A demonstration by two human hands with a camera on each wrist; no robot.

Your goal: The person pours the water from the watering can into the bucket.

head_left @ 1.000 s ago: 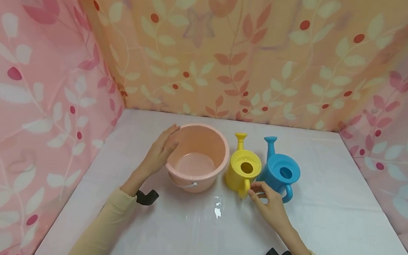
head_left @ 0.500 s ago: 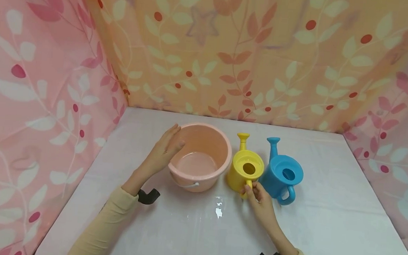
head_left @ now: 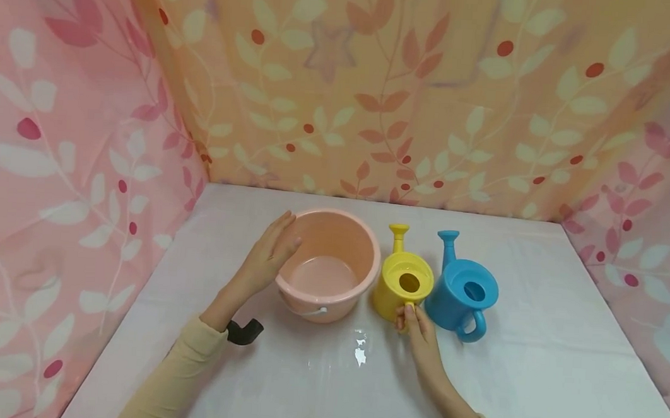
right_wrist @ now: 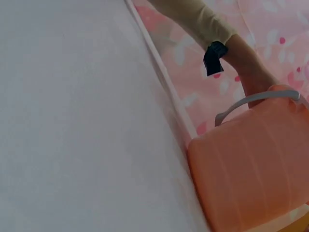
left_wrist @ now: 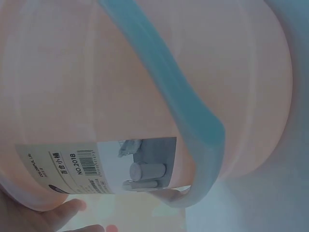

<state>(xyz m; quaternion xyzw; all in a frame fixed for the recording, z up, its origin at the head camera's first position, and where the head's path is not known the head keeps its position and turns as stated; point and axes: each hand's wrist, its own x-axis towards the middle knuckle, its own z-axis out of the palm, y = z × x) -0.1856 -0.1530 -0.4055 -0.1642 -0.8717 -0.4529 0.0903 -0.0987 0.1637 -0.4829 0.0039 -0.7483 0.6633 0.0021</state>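
Observation:
In the head view a pink bucket [head_left: 324, 328] stands upright on the table, its white bail handle [left_wrist: 169, 87] hanging down the near side. My left hand [head_left: 267, 253] rests at the bucket's left rim, fingers straight and thumb over the opening. Just right of the bucket is a yellow watering can [head_left: 387, 294], spout facing away. My right hand [head_left: 418, 332] grips that can's handle, fingers wrapped behind it and thumb on the near side. A blue watering can [head_left: 449, 303] sits close beside the yellow one, its handle toward me.
A white cloth covers the table [head_left: 561, 347], with a wet-looking shiny patch [head_left: 360, 352] in front of the bucket. Floral curtains [head_left: 341, 96] enclose the back and both sides. A black strap piece [head_left: 244, 332] juts from the left wrist.
My right hand has come left from beside the yellow watering can's handle and now grips it. My left hand stays at the bucket rim. Bucket and both cans stand where they were.

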